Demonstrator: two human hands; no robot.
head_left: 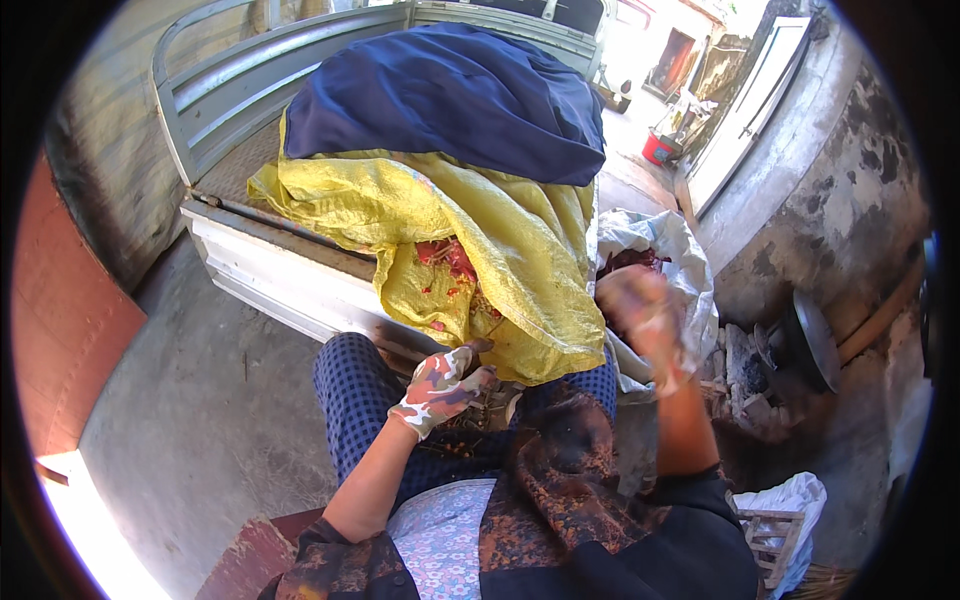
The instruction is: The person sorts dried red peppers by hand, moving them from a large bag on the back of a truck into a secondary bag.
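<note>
My left hand (440, 390), in a camouflage-patterned glove, is over my lap at the lower edge of a yellow woven sheet (530, 270). Its fingers are curled in, and what is in them is too small to make out. My right hand (645, 315), in a similar glove, is smeared by motion above a white woven sack (690, 275) on the right. Dark red pieces (640, 261) that look dried show inside that sack. Bright red pieces with pale stems (452, 260) show in a fold of the yellow sheet.
A dark blue cloth (450, 95) covers the pile on a cargo bed with a white tailgate (265, 275). To the right are a soot-stained wall (830, 170) and a dark round pan (812, 342). A small wooden stool (775, 540) stands behind my right arm. Further back is a red bucket (658, 149).
</note>
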